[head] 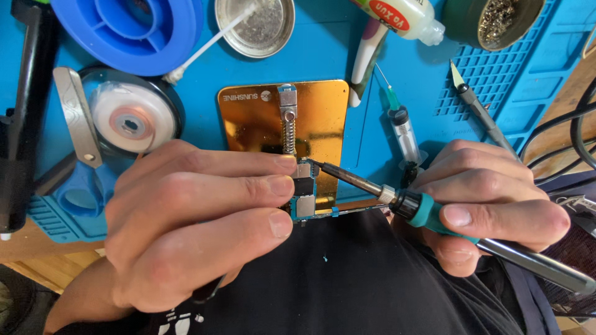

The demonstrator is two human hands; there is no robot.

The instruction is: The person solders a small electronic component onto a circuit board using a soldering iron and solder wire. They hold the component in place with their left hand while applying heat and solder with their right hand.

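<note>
The right hand (490,198) grips a soldering iron (397,197), tip touching the small circuit board (304,195) (clamped on a gold holder plate (254,118)); left hand (186,223) fingers curl, steadying the board.

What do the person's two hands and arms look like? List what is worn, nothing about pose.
Both hands are bare: the left hand and right hand wear no gloves, rings or watch. Fingernails are short and unpainted. The left forearm shows no sleeve; the right wrist is out of sight. A black garment with a small white print lies beneath the hands.
</note>
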